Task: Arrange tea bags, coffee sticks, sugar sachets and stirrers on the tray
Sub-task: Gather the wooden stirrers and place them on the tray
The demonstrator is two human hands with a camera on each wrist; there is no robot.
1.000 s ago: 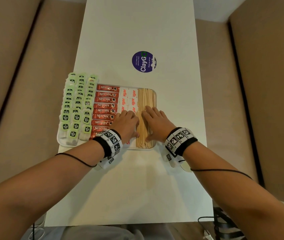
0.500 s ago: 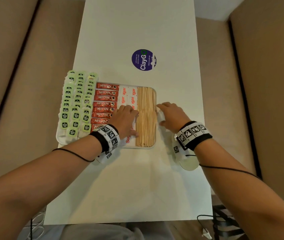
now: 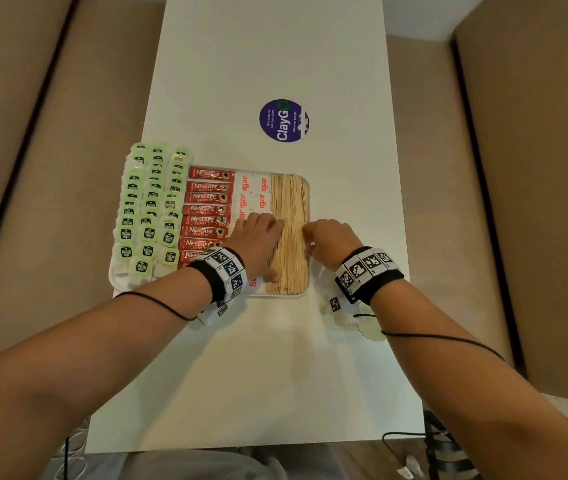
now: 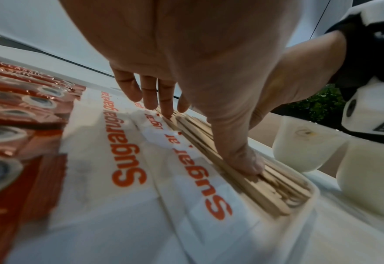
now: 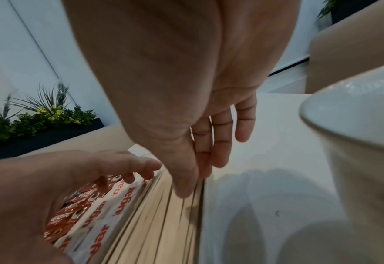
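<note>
White tabletop [image 3: 275, 358] below, and both hands are on the stirrers [image 3: 289, 202]! The left hand [image 3: 258, 240] lies flat with fingers straight, thumb pressing the bundle's inner edge beside the sugar sachets [image 3: 251, 195]. The right hand [image 3: 327, 239], out by the tray's [image 3: 305, 188] rim half a second ago, has closed back in, fingers extended against the outer side. Squaring up, by the look of it. Coffee sticks [image 3: 208, 209] and tea bags [image 3: 150, 209] sit lined up further left; nearly finished.
</note>
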